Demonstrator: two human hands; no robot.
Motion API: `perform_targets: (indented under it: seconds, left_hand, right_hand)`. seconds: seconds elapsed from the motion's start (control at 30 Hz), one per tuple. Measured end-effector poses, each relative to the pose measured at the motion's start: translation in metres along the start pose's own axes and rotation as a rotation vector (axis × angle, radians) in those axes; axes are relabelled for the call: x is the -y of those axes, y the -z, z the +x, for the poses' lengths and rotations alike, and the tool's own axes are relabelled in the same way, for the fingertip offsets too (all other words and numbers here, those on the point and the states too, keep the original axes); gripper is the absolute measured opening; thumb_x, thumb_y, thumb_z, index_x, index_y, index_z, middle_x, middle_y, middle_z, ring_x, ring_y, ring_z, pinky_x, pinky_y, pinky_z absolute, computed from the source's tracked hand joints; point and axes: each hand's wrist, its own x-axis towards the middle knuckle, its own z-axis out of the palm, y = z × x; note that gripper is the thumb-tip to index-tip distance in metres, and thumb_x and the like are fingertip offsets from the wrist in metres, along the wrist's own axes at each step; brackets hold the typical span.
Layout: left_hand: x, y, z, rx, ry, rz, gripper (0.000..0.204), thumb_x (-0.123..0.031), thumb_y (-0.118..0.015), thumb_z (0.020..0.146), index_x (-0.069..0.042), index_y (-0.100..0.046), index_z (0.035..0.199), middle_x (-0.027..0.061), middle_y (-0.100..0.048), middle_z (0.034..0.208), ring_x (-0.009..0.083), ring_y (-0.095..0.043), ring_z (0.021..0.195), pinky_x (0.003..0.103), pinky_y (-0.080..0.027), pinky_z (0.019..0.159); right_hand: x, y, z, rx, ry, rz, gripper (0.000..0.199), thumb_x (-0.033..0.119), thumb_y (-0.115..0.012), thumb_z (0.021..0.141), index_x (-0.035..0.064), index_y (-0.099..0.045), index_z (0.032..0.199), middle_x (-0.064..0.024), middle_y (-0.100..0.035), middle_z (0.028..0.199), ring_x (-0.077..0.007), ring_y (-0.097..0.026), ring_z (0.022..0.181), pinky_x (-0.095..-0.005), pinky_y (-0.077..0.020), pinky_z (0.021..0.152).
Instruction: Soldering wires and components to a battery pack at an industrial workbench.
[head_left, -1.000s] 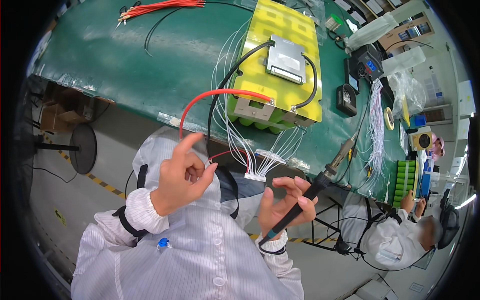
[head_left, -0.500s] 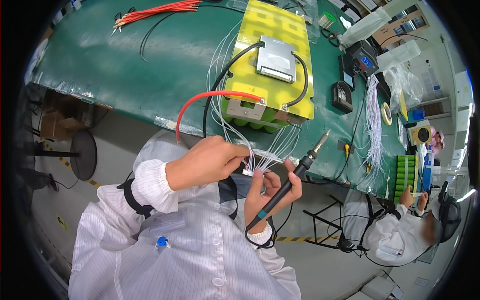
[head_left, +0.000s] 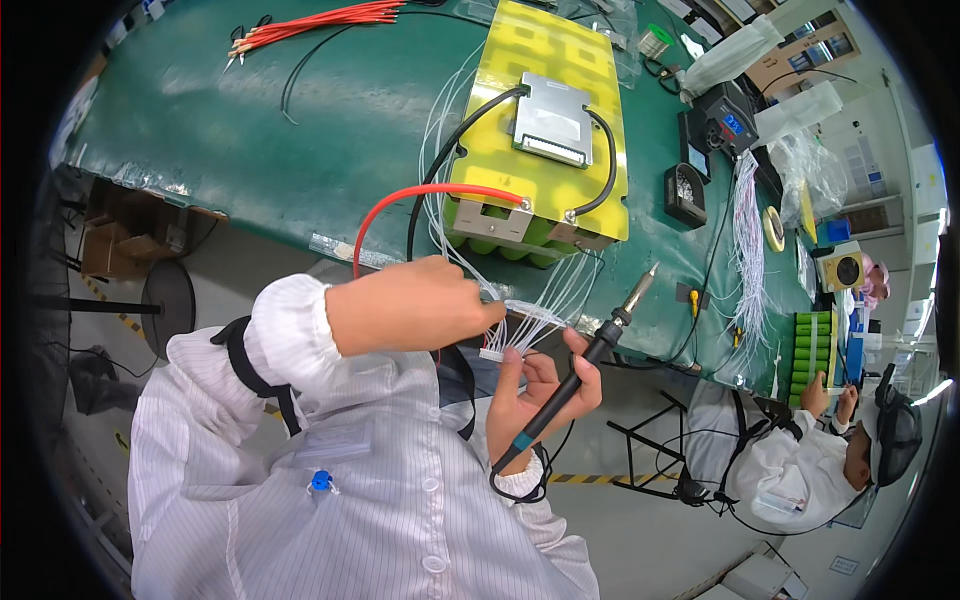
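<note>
My left hand (head_left: 425, 308) is closed, its fingertips pinching among thin white wires (head_left: 545, 305) that run down from the battery pack. With my right hand (head_left: 535, 410) I grip a black soldering iron (head_left: 563, 394), its metal tip pointing up and away to the right. Thumb and fingers of that same hand also hold a small white connector (head_left: 491, 354), into which the wires lead. The battery pack (head_left: 486, 65), yellow on top with green cells below, lies just beyond my hands. A silver circuit module (head_left: 553, 115) sits on it, with black cables and a thick red cable (head_left: 400, 190) attached.
The green table (head_left: 200, 130) carries red-sleeved leads (head_left: 315, 24) at far left. On the right are a soldering station (head_left: 722, 118), a black tip-cleaner holder (head_left: 684, 195), a bundle of white wires (head_left: 745, 240) and solder wire (head_left: 655, 40). A co-worker (head_left: 800, 470) handles green cells farther right.
My left hand has shifted slightly up and right, with its forearm more level. The connector has dropped slightly and tilted. The right hand and soldering iron have barely moved.
</note>
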Motion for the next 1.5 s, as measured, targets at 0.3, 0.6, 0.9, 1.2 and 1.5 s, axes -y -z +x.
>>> perform_targets:
  seconds: [0.3, 0.6, 0.9, 1.2, 1.5]
  left_hand:
    - [-0.022, 0.008, -0.028, -0.191, -0.019, 0.135, 0.012, -0.006, -0.062, 0.068, -0.004, -0.05, 0.069, 0.0059, -0.054, 0.053, 0.0234, -0.056, 0.047, 0.034, -0.043, 0.045]
    - [-0.02, 0.008, -0.03, -0.439, -0.052, 0.055, 0.016, -0.009, -0.071, 0.073, -0.001, -0.066, 0.086, 0.0004, -0.048, 0.049, 0.0156, -0.049, 0.043, 0.029, -0.037, 0.043]
    - [-0.044, -0.039, -0.014, -0.502, 0.739, -1.044, 0.021, -0.018, -0.074, 0.082, 0.003, -0.07, 0.079, 0.0005, -0.052, 0.046, 0.003, -0.047, 0.043, 0.023, -0.031, 0.042]
    - [-0.053, -0.035, -0.048, -0.792, 0.576, -1.496, 0.009, -0.008, -0.058, 0.093, 0.001, -0.056, 0.091, 0.0022, -0.054, 0.061, 0.006, -0.047, 0.048, 0.021, -0.036, 0.046]
    - [-0.041, -0.019, -0.045, -1.201, 0.216, -1.198, 0.017, -0.015, -0.048, 0.098, -0.002, -0.055, 0.091, 0.0064, -0.056, 0.079, 0.0146, -0.054, 0.074, 0.029, -0.045, 0.068]
  right_hand:
    - [0.001, 0.004, -0.003, -0.019, -0.032, 0.046, 0.073, -0.019, -0.065, 0.074, 0.0134, -0.026, 0.126, -0.0217, -0.038, 0.137, -0.0193, -0.064, 0.081, -0.0243, -0.0543, 0.068]
    - [0.01, 0.005, -0.001, 0.022, -0.036, 0.085, 0.075, -0.018, -0.067, 0.073, 0.0137, -0.025, 0.127, -0.0231, -0.036, 0.136, -0.0202, -0.064, 0.079, -0.0255, -0.0552, 0.069]
    - [0.008, 0.006, -0.009, 0.023, -0.008, 0.089, 0.076, -0.018, -0.068, 0.073, 0.0137, -0.024, 0.127, -0.0237, -0.036, 0.136, -0.022, -0.065, 0.079, -0.0261, -0.0552, 0.069]
    - [0.006, 0.01, -0.007, 0.013, -0.03, 0.068, 0.078, -0.018, -0.069, 0.072, 0.0151, -0.024, 0.126, -0.0226, -0.036, 0.137, -0.0223, -0.064, 0.08, -0.0268, -0.0549, 0.068]
    - [0.009, 0.014, -0.009, 0.029, -0.035, -0.025, 0.079, -0.016, -0.071, 0.071, 0.0154, -0.025, 0.126, -0.022, -0.039, 0.137, -0.02, -0.064, 0.074, -0.0248, -0.0543, 0.065]
